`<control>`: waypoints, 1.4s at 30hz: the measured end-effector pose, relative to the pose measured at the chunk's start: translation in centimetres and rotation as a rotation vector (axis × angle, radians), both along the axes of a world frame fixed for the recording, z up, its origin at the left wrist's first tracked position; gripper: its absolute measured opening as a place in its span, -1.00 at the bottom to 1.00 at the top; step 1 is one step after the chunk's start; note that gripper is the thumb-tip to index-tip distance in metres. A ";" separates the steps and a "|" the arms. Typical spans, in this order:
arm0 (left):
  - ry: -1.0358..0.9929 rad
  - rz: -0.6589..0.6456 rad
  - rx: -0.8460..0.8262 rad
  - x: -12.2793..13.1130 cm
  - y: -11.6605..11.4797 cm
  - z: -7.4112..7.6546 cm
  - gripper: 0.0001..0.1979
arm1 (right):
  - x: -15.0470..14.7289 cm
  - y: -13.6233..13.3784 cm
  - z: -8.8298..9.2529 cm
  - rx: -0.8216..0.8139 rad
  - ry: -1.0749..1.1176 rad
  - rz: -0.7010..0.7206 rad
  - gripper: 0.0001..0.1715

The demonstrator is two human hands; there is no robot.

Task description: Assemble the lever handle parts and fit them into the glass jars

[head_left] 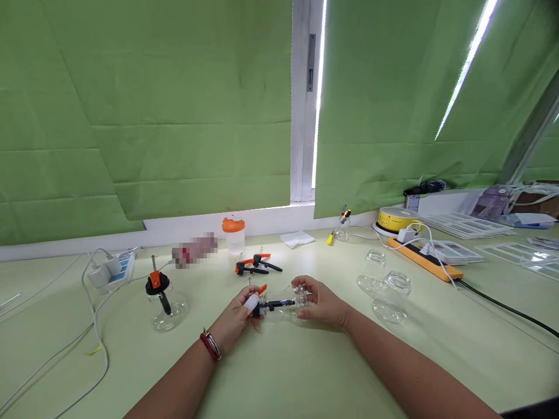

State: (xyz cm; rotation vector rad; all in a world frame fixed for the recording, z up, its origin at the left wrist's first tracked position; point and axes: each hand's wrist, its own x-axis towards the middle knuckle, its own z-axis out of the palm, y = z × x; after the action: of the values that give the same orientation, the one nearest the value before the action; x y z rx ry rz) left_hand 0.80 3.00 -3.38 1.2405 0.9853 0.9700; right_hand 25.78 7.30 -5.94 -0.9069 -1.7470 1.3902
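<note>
Both my hands hold one clear glass bottle (283, 306) lying on its side just above the pale green table (279, 372). My right hand (321, 302) is wrapped round the bottle's body. My left hand (238, 317), with a white cover on one fingertip and red bracelets on the wrist, pinches the black and orange pump cap (258, 298) at the bottle's neck; its black tube runs inside the glass.
A finished bottle with an orange-black cap (163, 299) stands at the left. Two loose pump caps (255, 265) lie behind my hands, two empty glass jars (386, 288) at the right. An orange power strip (425, 259), a white one (109, 269) and cables flank the work spot.
</note>
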 end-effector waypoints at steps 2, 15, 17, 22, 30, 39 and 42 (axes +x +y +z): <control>0.069 -0.008 0.035 -0.1 -0.1 0.1 -0.55 | 0.0 0.0 0.0 -0.008 0.007 0.002 -0.20; 0.171 -0.031 0.094 -0.3 -0.1 -0.1 -0.51 | -0.1 -0.2 0.0 -0.034 0.057 0.025 -0.22; 0.171 -0.023 0.092 -0.3 0.0 -0.2 -0.51 | -0.1 -0.1 0.0 -0.029 0.056 0.025 -0.21; 0.177 -0.025 0.107 -0.5 0.4 -0.9 -0.50 | -0.1 -0.2 0.1 -0.001 0.045 0.025 -0.20; 0.182 -0.045 0.134 -0.7 0.4 -1.1 -0.49 | -0.3 -0.3 0.1 0.005 0.029 -0.002 -0.33; 0.187 -0.015 0.110 -0.6 0.3 -1.1 -0.49 | -0.7 -0.8 0.9 0.009 -0.026 0.005 -0.40; 0.194 0.008 0.111 -0.7 0.3 -1.0 -0.49 | -0.1 -0.6 0.4 -0.019 0.018 0.077 -0.24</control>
State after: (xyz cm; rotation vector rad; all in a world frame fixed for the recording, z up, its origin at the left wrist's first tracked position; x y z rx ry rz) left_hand 0.08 3.34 -4.39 1.4457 1.0996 0.9332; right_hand 25.65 6.72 -5.54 -0.8425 -1.7749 1.4618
